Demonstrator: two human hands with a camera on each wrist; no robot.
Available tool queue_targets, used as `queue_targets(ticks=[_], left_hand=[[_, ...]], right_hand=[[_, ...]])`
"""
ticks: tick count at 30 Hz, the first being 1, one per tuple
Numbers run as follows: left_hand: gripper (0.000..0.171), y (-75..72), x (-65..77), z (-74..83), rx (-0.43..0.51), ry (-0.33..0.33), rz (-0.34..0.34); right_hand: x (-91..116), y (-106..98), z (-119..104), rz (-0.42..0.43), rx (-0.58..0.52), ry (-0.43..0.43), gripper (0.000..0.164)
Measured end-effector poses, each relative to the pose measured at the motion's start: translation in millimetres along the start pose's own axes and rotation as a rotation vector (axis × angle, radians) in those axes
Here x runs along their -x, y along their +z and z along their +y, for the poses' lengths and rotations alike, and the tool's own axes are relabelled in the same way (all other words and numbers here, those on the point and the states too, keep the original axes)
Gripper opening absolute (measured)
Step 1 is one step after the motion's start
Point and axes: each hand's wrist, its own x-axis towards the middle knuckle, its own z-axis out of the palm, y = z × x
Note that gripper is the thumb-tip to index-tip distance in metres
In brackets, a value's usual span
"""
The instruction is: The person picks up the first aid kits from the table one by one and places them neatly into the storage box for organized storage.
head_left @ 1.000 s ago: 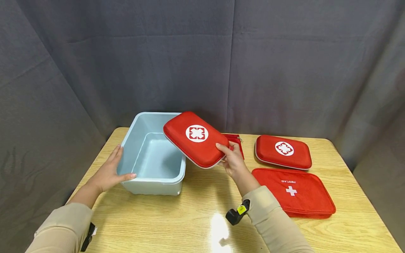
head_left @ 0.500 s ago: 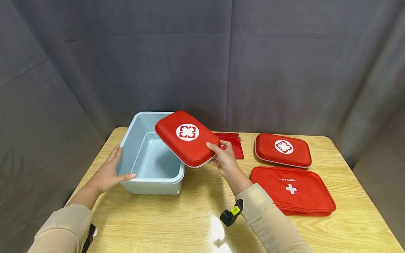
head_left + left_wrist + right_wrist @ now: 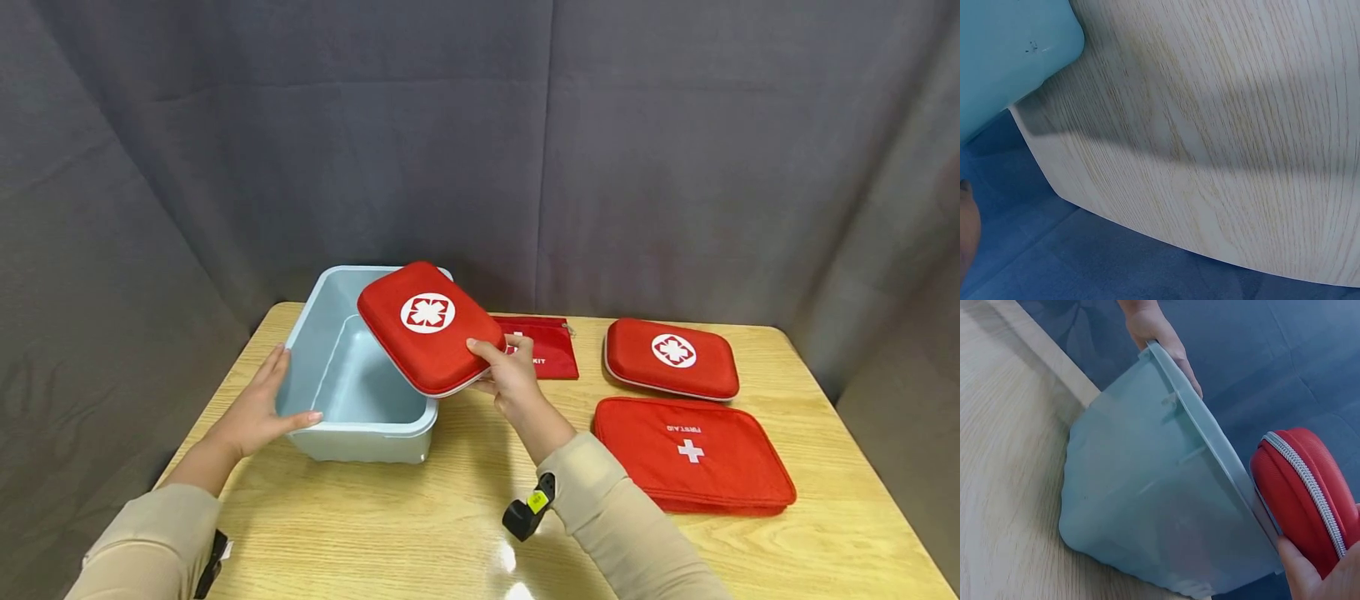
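Note:
In the head view, my right hand (image 3: 510, 375) grips a red hard-shell first aid case (image 3: 405, 350) by its right end, thumb on top. The case hangs tilted over the right part of a light blue plastic bin (image 3: 360, 444). Its zipper shows in the right wrist view, where the case (image 3: 1310, 487) is beside the bin's rim (image 3: 1210, 434). My left hand (image 3: 255, 408) rests on the bin's near left corner, with fairly straight fingers along the left side and the thumb on the front rim.
A flat red kit pouch (image 3: 555, 346) lies behind my right hand. To the right are a smaller red hard case (image 3: 637, 358) and a red fabric first aid bag (image 3: 720, 475). The wooden table (image 3: 390, 533) ends at a grey curtain (image 3: 637, 167).
My right hand has moved left with the first aid case, bringing it further over the bin. More of the flat pouch now shows. My left hand and the bin have stayed put.

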Motion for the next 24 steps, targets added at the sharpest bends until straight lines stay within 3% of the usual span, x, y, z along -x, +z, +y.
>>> queue_targets(ticks=[18,21,24], left_hand=[[0.104,-1.2,-0.9,1.2,-0.012,0.017,0.006],[0.105,-1.2,-1.0,2.2,-0.015,0.014,0.004],[0.105,-0.7,-1.7,2.8,-0.019,0.015,0.007]], right_hand=[[10.2,25.9,4.9,0.034,0.001,-0.016,0.05],[4.5,29.9,11.6,0.035,-0.004,-0.025,0.053],[-20.7,27.7,35.0,0.012,-0.036,-0.058,0.06]])
